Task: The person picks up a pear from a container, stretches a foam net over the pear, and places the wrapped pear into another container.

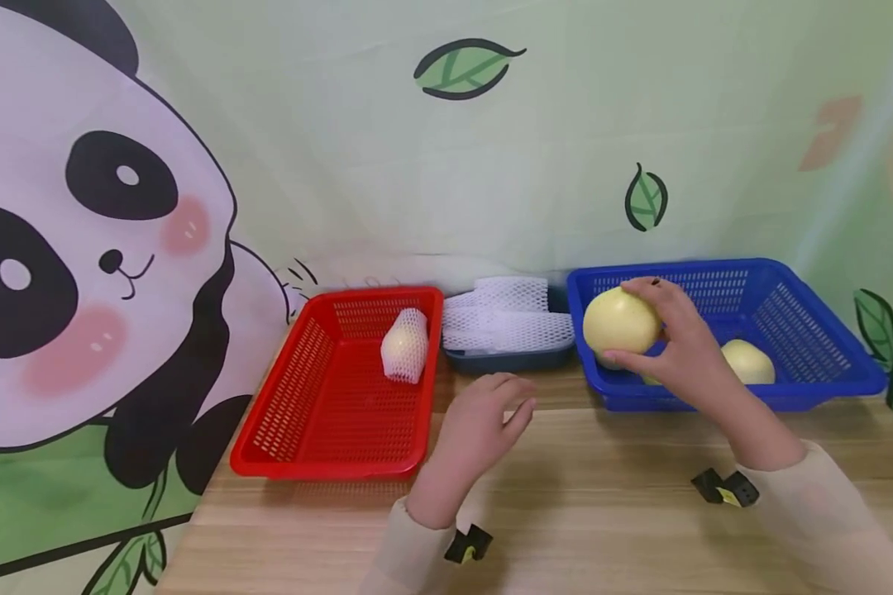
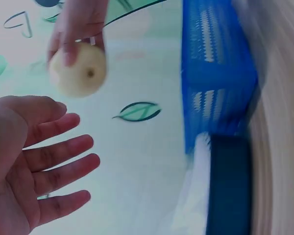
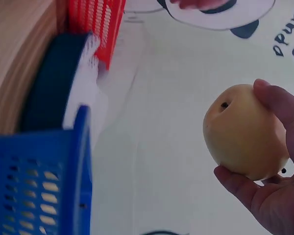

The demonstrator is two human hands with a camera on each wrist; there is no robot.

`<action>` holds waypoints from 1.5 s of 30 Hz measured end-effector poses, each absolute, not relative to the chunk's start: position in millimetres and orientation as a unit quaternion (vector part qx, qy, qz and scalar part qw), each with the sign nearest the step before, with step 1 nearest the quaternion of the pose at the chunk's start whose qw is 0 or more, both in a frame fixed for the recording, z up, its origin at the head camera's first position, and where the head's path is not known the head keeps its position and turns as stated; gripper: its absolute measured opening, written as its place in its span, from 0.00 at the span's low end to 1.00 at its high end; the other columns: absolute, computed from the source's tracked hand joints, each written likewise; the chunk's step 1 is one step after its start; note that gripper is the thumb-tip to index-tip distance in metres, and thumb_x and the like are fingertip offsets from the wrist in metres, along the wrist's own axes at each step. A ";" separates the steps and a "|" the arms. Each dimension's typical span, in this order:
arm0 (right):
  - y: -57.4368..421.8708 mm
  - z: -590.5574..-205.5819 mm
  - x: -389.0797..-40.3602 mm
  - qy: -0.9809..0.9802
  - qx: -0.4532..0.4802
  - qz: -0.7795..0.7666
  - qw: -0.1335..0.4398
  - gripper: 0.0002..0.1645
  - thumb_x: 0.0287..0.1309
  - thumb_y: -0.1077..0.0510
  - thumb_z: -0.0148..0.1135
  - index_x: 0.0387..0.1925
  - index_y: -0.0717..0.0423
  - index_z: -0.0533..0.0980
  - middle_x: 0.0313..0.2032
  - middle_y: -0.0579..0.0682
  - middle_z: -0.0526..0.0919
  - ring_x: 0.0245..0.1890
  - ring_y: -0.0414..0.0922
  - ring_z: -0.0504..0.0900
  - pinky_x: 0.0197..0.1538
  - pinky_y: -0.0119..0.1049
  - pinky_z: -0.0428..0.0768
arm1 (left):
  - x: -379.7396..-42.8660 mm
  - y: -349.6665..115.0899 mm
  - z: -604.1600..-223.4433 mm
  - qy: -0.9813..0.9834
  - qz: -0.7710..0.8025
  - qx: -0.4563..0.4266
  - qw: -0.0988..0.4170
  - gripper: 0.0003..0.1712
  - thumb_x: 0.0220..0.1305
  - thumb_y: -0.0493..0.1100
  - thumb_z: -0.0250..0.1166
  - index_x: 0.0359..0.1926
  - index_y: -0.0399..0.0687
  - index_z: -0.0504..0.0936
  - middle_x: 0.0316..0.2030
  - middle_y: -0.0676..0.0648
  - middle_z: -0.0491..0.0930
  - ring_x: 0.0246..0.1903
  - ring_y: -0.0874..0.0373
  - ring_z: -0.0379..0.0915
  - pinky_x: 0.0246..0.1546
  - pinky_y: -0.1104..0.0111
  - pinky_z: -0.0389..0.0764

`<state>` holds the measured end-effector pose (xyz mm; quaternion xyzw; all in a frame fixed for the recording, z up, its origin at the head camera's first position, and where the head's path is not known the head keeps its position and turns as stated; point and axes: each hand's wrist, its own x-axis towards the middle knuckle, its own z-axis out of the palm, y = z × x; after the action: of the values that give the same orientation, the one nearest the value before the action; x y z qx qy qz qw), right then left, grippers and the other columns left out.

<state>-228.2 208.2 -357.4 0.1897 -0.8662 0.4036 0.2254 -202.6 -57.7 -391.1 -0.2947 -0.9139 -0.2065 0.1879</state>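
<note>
While the right hand [image 1: 688,351] holds a pale yellow fruit [image 1: 621,325] over the near left corner of the blue basket [image 1: 752,397], the head view shows the fruit at the left end of that grip, fingers curled over its upper right and the thumb under its lower right. Another yellow fruit [image 1: 748,362] lies in that basket, below the right wrist. The left hand [image 1: 484,417] is released, holding nothing, above the wooden surface [image 1: 588,463] beside the red basket [image 1: 335,413], which contains a netted fruit [image 1: 405,347]. Between the baskets, white foam nets [image 1: 502,322] fill a dark blue tray [image 1: 509,361]. In the left wrist view, the left grip has its fingers spread apart, and the held fruit appears above them, apart, its dark pit facing the camera. In the right wrist view, the fruit sits against the right grip's digits, grasped from opposite sides, its pitted end pointing away from the palm.
</note>
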 end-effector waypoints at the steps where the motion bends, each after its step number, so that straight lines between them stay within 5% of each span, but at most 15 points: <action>1: 203.6 -359.8 -227.3 -0.868 0.195 0.398 0.224 0.47 0.42 0.67 0.82 0.66 0.58 0.70 0.64 0.66 0.69 0.57 0.62 0.72 0.43 0.21 0.76 | -200.8 -62.7 -390.2 -0.915 -0.207 -0.289 0.189 0.11 0.68 0.45 0.68 0.49 0.50 0.88 0.46 0.50 0.89 0.48 0.55 0.84 0.52 0.64 0.85; 4: 187.7 -372.3 -224.6 -0.867 0.217 0.387 0.226 0.46 0.41 0.66 0.83 0.63 0.60 0.71 0.62 0.68 0.70 0.59 0.65 0.73 0.47 0.44 0.85 | -194.3 -78.3 -389.9 -0.920 -0.196 -0.277 0.197 0.12 0.66 0.46 0.70 0.48 0.50 0.88 0.46 0.49 0.89 0.48 0.53 0.84 0.51 0.62 0.86; 8: 167.3 -396.4 -216.9 -0.864 0.249 0.380 0.218 0.45 0.39 0.65 0.84 0.60 0.60 0.71 0.60 0.69 0.70 0.61 0.68 0.72 0.52 0.65 0.82 | -184.6 -96.6 -399.1 -0.922 -0.187 -0.272 0.202 0.11 0.63 0.45 0.72 0.46 0.49 0.88 0.45 0.49 0.88 0.47 0.53 0.84 0.51 0.62 0.86; 16: 136.7 -442.4 -204.9 -0.869 0.321 0.319 0.200 0.43 0.37 0.62 0.85 0.56 0.56 0.72 0.57 0.62 0.73 0.54 0.60 0.79 0.49 0.53 0.86 | -164.2 -115.8 -422.0 -0.922 -0.298 -0.239 0.069 0.17 0.68 0.43 0.67 0.56 0.49 0.84 0.54 0.47 0.85 0.57 0.52 0.81 0.58 0.54 0.84; 28: 122.9 -486.1 -230.3 -0.891 0.356 0.229 0.163 0.39 0.41 0.60 0.84 0.54 0.59 0.71 0.55 0.64 0.72 0.49 0.59 0.80 0.51 0.52 0.85 | -164.2 -131.6 -422.4 -0.935 -0.210 -0.263 0.112 0.13 0.63 0.40 0.71 0.49 0.48 0.86 0.52 0.44 0.85 0.55 0.49 0.81 0.55 0.55 0.85; 45: 127.5 -497.7 -254.1 -0.903 0.338 0.217 0.151 0.41 0.38 0.59 0.84 0.54 0.60 0.71 0.56 0.65 0.71 0.52 0.62 0.79 0.51 0.54 0.85 | -159.0 -130.2 -397.6 -0.930 -0.095 -0.337 0.112 0.12 0.64 0.45 0.72 0.48 0.50 0.86 0.48 0.48 0.86 0.49 0.54 0.83 0.52 0.60 0.86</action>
<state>-254.1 127.5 -497.7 0.3379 -0.9034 0.2166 0.1506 -159.0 -130.2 -397.6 -0.3366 -0.9301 -0.0949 0.1123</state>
